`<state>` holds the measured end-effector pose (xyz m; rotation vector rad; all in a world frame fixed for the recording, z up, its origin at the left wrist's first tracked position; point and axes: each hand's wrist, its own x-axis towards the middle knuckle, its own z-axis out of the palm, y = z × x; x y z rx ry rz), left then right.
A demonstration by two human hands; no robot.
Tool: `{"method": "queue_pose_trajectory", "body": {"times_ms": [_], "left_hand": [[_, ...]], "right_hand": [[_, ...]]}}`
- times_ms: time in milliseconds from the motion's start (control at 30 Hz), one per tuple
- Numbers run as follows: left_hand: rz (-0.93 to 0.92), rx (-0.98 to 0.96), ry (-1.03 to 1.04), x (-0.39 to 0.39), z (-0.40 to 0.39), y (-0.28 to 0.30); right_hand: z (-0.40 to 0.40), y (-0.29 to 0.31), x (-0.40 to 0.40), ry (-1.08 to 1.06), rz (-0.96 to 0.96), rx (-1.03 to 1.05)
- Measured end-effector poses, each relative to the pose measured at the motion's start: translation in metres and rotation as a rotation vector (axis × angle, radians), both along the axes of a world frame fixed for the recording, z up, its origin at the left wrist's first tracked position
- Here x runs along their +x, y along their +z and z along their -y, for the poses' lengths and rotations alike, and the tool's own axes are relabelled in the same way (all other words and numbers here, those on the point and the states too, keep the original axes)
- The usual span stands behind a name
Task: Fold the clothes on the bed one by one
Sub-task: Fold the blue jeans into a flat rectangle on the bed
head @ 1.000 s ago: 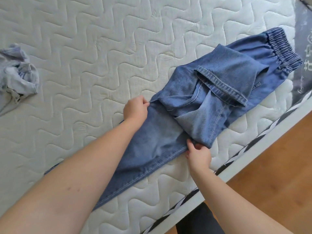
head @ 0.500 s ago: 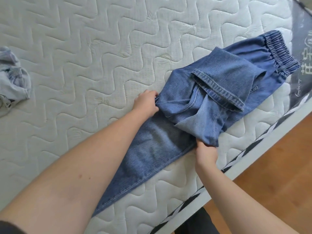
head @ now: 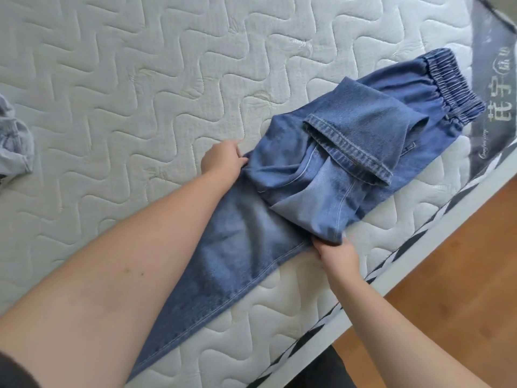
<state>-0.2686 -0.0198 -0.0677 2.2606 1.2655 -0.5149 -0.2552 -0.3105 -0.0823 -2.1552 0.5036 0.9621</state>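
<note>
Blue jeans (head: 293, 197) lie along the near edge of the mattress (head: 140, 93), legs doubled back toward the elastic waistband (head: 453, 88). My left hand (head: 222, 163) grips the far end of the fold and my right hand (head: 337, 254) pinches its near corner, so I can keep the crease square while carrying it forward. A pale crumpled garment (head: 14, 147) waits far left.

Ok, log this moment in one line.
jeans half-folded on mattress | left hand grips far edge | right hand pinches near fold
</note>
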Motion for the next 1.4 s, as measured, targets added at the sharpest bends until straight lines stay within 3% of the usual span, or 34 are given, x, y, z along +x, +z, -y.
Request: {"method": "queue_pose_trajectory", "body": {"times_ms": [100,200,300,467,600,700,767,833,900,1000,1133,1233,1400], "left_hand": [[0.167,0.062,-0.104,0.012,0.010,0.004],[0.428,0.026,-0.130,0.042,0.020,0.018],[0.465,-0.129,-0.146,0.080,0.042,0.026],[0.332,-0.405,0.243,0.127,0.066,0.019],[0.510,-0.481,0.420,0.137,0.072,0.024],[0.662,-0.585,0.557,0.119,0.075,0.044],[0.735,-0.640,0.641,0.091,0.073,0.058],[0.799,-0.549,0.654,0.054,0.066,0.068],[0.856,-0.441,0.654,0.008,0.058,0.073],[0.826,-0.443,0.761,-0.068,0.052,0.069],[0.672,-0.647,0.992,-0.155,0.066,0.052],[0.553,-0.735,0.940,-0.192,0.084,0.045],[0.548,-0.466,0.861,-0.236,0.093,0.053]], "right_hand": [[0.015,0.015,0.022,0.005,0.163,-0.133],[0.021,0.030,0.062,-0.055,0.387,-0.005],[0.010,0.038,0.109,-0.026,0.516,0.092],[-0.017,0.028,0.152,-0.065,0.290,0.147],[-0.020,0.039,0.151,-0.081,0.287,0.146],[-0.022,0.063,0.127,-0.162,0.198,0.329],[-0.026,0.084,0.099,-0.244,0.050,0.515],[-0.032,0.100,0.061,-0.255,-0.110,0.628],[-0.038,0.110,0.015,-0.238,-0.274,0.698],[-0.047,0.110,-0.051,-0.156,-0.452,0.730],[-0.053,0.096,-0.111,-0.111,-0.431,0.626],[-0.059,0.087,-0.151,-0.059,-0.445,0.599],[-0.062,0.087,-0.205,-0.100,-0.460,0.598]]}}
